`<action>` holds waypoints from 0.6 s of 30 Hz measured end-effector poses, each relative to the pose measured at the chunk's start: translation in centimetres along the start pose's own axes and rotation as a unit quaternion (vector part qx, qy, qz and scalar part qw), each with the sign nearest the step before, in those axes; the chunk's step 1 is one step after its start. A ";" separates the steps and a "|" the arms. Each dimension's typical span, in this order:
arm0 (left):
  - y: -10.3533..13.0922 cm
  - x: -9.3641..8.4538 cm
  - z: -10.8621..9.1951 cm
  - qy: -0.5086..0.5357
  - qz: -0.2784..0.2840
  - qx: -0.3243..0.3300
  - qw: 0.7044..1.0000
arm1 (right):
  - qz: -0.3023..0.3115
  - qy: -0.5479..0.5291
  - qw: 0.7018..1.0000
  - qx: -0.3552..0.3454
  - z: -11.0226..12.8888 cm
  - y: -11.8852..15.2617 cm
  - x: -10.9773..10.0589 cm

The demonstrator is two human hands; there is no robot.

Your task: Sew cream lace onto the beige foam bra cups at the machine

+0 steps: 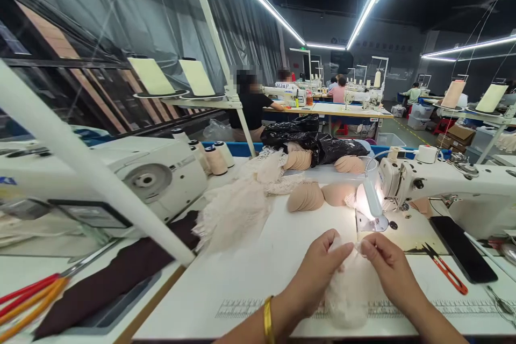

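A piece of cream lace fabric (347, 295) hangs between my two hands, just in front of the sewing machine (439, 177). My left hand (318, 269) pinches its upper left edge between thumb and fingers. At the upper right edge, my right hand (389, 263) grips the same fabric. Beyond the hands, the machine's lamp (373, 197) lights the needle area. Stacks of beige bra cups (305, 197) lie behind on the table. Left of them is a loose heap of cream lace (237, 207).
Orange thread snips (445, 271) and a black phone (463, 249) lie to the right. Scissors with red and orange handles (36, 298) rest at left on dark fabric (108, 274). A white thread-stand pole (92, 164) crosses the left side. Black plastic bags (318, 137) lie at the back.
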State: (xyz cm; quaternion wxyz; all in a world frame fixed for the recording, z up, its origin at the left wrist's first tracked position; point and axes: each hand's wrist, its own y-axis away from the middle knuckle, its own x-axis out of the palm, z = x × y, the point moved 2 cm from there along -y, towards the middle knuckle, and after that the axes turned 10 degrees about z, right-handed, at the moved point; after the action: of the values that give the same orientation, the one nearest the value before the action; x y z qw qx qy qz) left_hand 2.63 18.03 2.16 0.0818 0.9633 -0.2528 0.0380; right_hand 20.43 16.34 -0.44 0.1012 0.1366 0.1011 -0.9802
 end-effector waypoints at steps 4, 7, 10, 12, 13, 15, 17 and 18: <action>-1.6 -4.6 -1.5 -0.360 -0.050 0.033 0.931 | 0.071 -0.021 0.995 0.060 -1.9 -1.2 -0.6; -3.3 -9.5 -3.3 -0.509 -0.188 0.062 0.838 | 0.088 -0.004 0.993 0.079 -3.3 -1.7 -0.7; -4.9 -12.7 -3.9 -0.537 -0.214 0.041 0.815 | 0.084 -0.008 0.993 0.082 -3.7 -1.7 -0.6; -5.5 -13.6 -3.9 -0.548 -0.214 0.035 0.808 | 0.075 -0.012 0.994 0.083 -3.5 -1.6 -0.4; -5.6 -13.8 -4.0 -0.550 -0.216 0.037 0.806 | 0.067 -0.013 0.994 0.084 -3.3 -1.5 -0.3; -5.6 -13.8 -4.4 -0.550 -0.231 0.046 0.801 | 0.050 -0.017 0.995 0.085 -2.7 -1.4 -0.2; -5.0 -13.8 -5.3 -0.540 -0.264 0.053 0.797 | 0.038 -0.028 0.995 0.087 -2.2 -1.4 -0.2; -4.5 -13.8 -5.9 -0.531 -0.287 0.056 0.796 | 0.034 -0.035 0.995 0.089 -2.0 -1.4 -0.2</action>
State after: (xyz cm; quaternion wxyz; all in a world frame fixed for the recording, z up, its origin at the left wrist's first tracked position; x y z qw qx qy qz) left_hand -7.28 29.59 5.80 -0.1117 0.8636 0.0341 -0.4904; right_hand 20.77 18.20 -2.01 0.1249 0.1144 0.0049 -0.9855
